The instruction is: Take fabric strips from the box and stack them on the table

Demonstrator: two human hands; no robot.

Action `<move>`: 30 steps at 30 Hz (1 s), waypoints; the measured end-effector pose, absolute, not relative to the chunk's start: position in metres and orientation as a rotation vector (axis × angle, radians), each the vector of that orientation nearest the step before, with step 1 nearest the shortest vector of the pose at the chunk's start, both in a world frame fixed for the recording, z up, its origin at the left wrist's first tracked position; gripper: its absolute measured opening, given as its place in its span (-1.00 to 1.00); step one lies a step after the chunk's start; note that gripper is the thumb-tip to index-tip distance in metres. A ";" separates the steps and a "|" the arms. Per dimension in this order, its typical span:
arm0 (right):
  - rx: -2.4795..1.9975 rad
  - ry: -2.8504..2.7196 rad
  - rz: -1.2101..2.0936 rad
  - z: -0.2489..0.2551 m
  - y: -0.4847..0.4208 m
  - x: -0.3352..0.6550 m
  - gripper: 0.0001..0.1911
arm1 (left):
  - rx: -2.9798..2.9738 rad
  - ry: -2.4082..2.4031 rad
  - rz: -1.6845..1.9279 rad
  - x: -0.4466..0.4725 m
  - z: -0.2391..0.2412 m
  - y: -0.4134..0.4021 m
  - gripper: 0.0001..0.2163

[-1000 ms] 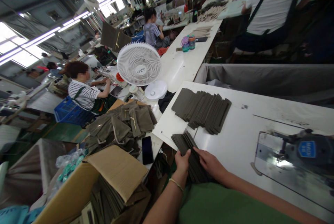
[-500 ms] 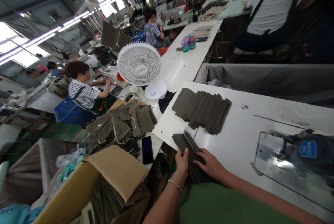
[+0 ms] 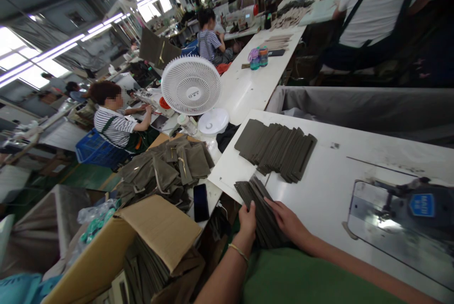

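Note:
A stack of dark olive fabric pieces (image 3: pixel 260 212) lies over the table's near edge, against my green apron. My left hand (image 3: pixel 247 220) grips its left side, thumb on top. Along the right side of the same stack, my right hand (image 3: pixel 285 219) presses with its fingers, their tips partly hidden by the pieces. Just beyond, a fanned row of similar olive pieces (image 3: pixel 276 148) rests on the white table (image 3: pixel 329 200).
At right is a sewing machine (image 3: pixel 414 204) on its metal plate. Left of me stand an open cardboard box (image 3: pixel 159 233) of olive pieces, a phone (image 3: pixel 201 203) and a heap of olive pouches (image 3: pixel 166 167). Ahead is a white fan (image 3: pixel 191 85). Co-workers sit at nearby tables.
My right hand's fingers have shifted slightly up along the stack's right side, and the thumb no longer shows spread over it. My left hand stays in place.

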State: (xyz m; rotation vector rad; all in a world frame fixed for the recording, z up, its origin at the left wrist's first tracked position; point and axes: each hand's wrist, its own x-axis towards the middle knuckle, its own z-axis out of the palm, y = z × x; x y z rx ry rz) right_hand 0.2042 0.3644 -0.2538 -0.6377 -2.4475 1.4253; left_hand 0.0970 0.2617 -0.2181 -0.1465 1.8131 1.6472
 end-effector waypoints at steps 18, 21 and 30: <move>-0.786 -2.538 1.309 -0.251 0.355 0.203 -0.58 | -0.101 1.837 1.644 0.095 -0.222 0.261 -0.53; -0.759 -2.539 1.309 -0.252 0.356 0.204 -0.61 | -0.099 1.852 1.645 0.096 -0.223 0.261 -0.54; -0.701 -2.519 1.325 -0.255 0.356 0.202 -0.60 | -0.113 1.898 1.591 0.096 -0.228 0.260 -0.55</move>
